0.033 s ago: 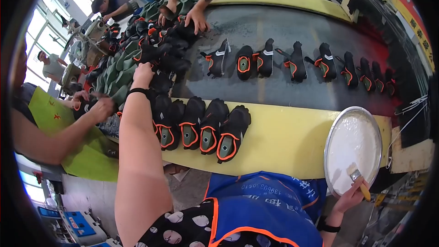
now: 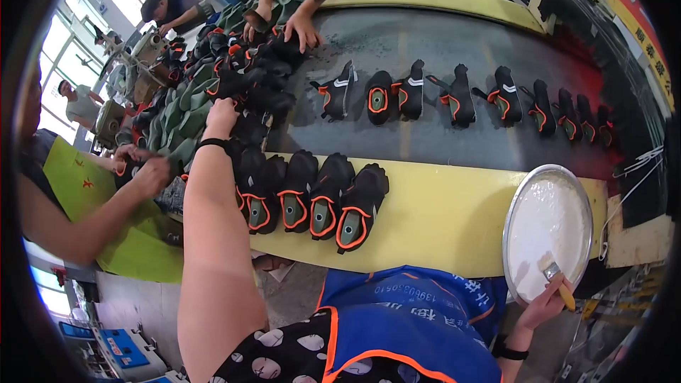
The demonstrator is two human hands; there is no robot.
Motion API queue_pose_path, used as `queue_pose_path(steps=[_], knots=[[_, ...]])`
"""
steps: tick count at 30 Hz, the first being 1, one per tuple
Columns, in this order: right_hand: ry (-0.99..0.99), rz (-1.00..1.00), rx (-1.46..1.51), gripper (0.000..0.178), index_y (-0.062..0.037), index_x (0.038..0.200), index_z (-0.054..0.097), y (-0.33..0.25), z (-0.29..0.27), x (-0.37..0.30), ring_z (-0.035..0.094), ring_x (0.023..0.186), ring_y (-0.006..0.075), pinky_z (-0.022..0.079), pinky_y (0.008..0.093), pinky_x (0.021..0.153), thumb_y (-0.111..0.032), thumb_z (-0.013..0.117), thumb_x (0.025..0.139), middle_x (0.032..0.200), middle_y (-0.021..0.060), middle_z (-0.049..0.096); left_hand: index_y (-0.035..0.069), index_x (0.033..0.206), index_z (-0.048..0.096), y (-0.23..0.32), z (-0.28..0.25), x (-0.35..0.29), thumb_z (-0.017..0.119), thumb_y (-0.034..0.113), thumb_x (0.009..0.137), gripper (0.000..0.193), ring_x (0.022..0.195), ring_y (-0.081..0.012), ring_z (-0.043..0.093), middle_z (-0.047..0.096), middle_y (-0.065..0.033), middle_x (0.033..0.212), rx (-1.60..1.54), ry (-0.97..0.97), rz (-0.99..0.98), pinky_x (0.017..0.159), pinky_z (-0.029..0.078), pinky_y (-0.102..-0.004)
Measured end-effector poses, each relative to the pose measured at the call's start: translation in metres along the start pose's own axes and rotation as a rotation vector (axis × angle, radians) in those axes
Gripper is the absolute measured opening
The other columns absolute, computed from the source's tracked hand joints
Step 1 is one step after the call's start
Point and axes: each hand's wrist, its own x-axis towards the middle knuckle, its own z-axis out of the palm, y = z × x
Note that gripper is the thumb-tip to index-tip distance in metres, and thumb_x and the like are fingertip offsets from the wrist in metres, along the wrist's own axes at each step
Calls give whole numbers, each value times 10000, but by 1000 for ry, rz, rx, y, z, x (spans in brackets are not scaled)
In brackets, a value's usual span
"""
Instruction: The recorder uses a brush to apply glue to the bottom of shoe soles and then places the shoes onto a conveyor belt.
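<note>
Currently | left hand (image 2: pixel 222 118) at heap of black, orange-trimmed fabric shoes (image 2: pixel 245 84), grip: cannot tell | right hand (image 2: pixel 547 303) gripping yellow-handled flat brush (image 2: pixel 567 295), bristles at white paste (image 2: pixel 543 216) inside round silver metal basin (image 2: pixel 507 218)

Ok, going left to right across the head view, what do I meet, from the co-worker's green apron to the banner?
The co-worker's green apron, the person's left hand, the near row of black shoes, the metal bowl with white contents, the red-and-yellow banner.
</note>
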Motion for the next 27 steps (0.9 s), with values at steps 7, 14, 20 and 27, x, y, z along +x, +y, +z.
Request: queue_pose_path(steps=[7,14,20,27], knots=[[-19,23,49,200,40,1029,541,-3,-1,1,534,814,166,453,273,726,-159,523,1045,912,95,545,-68,829,670,-16,4,33,683,358,841,427,831,-410,696,689,-276,837,-335,253,-141,769,551,-474],[16,103,48,217,31,1043,561,-7,-3,1,536,751,148,459,269,688,-185,556,1031,867,80,577,103,759,524,68,-80,-85,674,262,941,285,370,-108,430,465,17,554,-1388,-238,-11,323,317,-276],[86,142,108,174,8,1032,588,-6,-3,4,554,763,114,469,250,682,-164,577,1017,883,56,597,153,727,524,181,-100,-235,690,260,923,278,376,-75,431,504,26,547,-1675,-799,-73,322,283,-231],[109,257,309,134,4,994,593,-21,-5,14,569,767,86,478,225,691,-131,598,1001,867,36,599,52,932,566,267,-12,-327,560,171,980,128,580,-123,523,554,-27,742,-1431,-1277,-234,489,412,-250]])
